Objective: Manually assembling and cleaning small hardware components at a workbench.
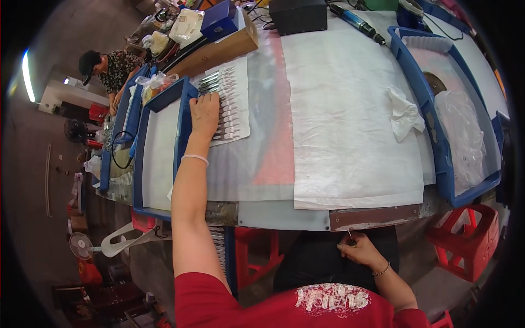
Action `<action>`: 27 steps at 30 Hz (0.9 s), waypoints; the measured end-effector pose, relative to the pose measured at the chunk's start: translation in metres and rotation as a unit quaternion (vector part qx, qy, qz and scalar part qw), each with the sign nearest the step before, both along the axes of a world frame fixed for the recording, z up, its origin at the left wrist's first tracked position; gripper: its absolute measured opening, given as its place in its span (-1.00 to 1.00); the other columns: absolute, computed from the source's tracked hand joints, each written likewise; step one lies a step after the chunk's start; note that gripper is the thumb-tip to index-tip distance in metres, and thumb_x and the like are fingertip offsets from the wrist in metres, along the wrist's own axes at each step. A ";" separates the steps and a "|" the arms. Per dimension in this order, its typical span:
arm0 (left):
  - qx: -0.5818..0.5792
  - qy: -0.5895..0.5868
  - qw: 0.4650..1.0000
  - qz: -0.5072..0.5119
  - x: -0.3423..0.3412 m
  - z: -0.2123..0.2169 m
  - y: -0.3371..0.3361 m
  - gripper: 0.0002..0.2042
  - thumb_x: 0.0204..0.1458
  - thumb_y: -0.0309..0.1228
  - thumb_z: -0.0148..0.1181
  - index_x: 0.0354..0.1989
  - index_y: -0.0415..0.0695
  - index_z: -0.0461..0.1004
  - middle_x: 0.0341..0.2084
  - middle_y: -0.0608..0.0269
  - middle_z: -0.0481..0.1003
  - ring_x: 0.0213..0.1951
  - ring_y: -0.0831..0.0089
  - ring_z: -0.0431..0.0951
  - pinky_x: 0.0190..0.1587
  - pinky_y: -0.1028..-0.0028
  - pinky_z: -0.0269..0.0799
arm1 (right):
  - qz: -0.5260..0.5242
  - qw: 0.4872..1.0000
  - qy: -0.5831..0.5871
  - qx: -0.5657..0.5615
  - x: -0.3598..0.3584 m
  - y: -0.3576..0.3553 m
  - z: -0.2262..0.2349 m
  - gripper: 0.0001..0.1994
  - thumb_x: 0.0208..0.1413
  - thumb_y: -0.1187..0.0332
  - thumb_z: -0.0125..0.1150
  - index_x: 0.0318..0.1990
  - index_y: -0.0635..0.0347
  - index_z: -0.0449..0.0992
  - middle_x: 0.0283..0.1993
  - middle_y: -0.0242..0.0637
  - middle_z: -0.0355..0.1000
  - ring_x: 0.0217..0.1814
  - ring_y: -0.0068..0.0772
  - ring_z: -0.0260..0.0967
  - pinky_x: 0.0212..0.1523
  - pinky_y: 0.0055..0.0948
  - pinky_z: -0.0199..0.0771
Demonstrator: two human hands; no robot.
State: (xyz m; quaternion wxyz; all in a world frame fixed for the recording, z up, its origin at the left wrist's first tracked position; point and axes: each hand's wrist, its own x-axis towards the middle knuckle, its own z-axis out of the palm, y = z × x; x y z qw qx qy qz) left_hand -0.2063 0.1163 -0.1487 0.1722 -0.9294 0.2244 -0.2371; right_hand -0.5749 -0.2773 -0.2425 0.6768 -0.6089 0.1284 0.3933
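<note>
We see our left hand [205, 112] laid flat, fingers spread, on rows of small metal parts [227, 104] on a white sheet [240, 117], w/ a blue tray [158, 158] just beside it at left and a wooden block [219, 52] beyond. The rows run front-to-back; each part's long axis lies approx. left-right. Our right hand [361, 251], below the table edge [328, 216], pinches a thin metal piece [350, 236] pointing up.

Left hand [205, 113] covering part of small metal pieces [229, 104]; fingertips hiding. Thin item in right hand [358, 250] too small for telling.
</note>
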 end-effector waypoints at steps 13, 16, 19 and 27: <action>-0.561 0.192 0.805 -0.039 -0.182 0.082 -0.076 -0.84 0.11 -0.57 0.10 -0.14 -0.28 0.41 -0.38 0.22 0.52 -0.41 0.52 0.51 -0.38 0.52 0.41 | -0.168 0.964 -0.169 -0.119 -0.034 0.006 -0.005 -0.67 0.08 0.50 0.16 0.00 0.24 0.29 -0.41 -0.36 0.36 -0.60 -0.64 0.26 -0.63 -0.58 0.25; -0.659 0.460 0.594 0.044 -0.276 0.087 -0.095 -0.80 0.17 -0.54 0.07 -0.04 -0.25 0.37 -0.38 0.24 0.52 -0.44 0.68 0.45 -0.47 0.67 0.33 | -0.112 0.987 -0.096 -0.070 -0.044 -0.002 0.015 -0.71 0.12 0.53 0.13 -0.02 0.19 0.27 -0.35 -0.38 0.32 -0.67 -0.71 0.15 -0.72 -0.65 0.10; -0.678 0.594 0.421 0.101 -0.337 0.052 -0.105 -0.75 0.18 -0.52 0.07 0.02 -0.26 0.36 -0.31 0.22 0.50 -0.40 0.58 0.52 -0.35 0.63 0.43 | -0.108 0.994 0.000 0.016 -0.050 -0.007 0.031 -0.79 0.13 0.51 0.11 -0.08 0.23 0.32 -0.34 -0.29 0.38 -0.69 -0.68 0.16 -0.71 -0.67 0.13; -0.698 0.663 0.219 0.161 -0.410 -0.024 -0.139 -0.71 0.22 -0.41 0.04 0.06 -0.27 0.38 -0.34 0.34 0.43 -0.42 0.67 0.40 -0.35 0.66 0.34 | -0.152 0.980 0.066 0.114 -0.057 0.003 0.031 -0.86 0.19 0.44 0.09 -0.14 0.24 0.35 -0.33 -0.23 0.39 -0.67 -0.68 0.15 -0.67 -0.66 0.18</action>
